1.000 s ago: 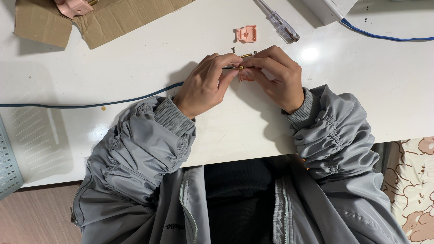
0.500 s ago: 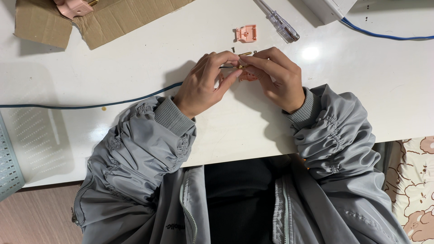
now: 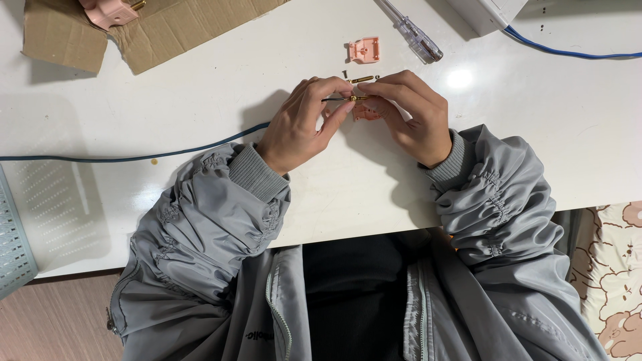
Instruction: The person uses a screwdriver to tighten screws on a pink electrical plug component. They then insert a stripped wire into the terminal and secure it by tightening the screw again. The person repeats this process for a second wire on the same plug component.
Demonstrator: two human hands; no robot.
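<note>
Both hands (image 3: 364, 117) still pinch the pink plug part (image 3: 366, 111), unmoved.

Other things on your white table

You can see a flat piece of brown cardboard (image 3: 167, 33) at the top left, with a pink plastic piece (image 3: 107, 11) lying on it. A screwdriver with a clear handle (image 3: 416, 37) lies near the top middle. A white box (image 3: 485, 12) sits at the top right. A light green basket (image 3: 13, 244) peeks in at the left edge of the white table (image 3: 568, 134).
</note>
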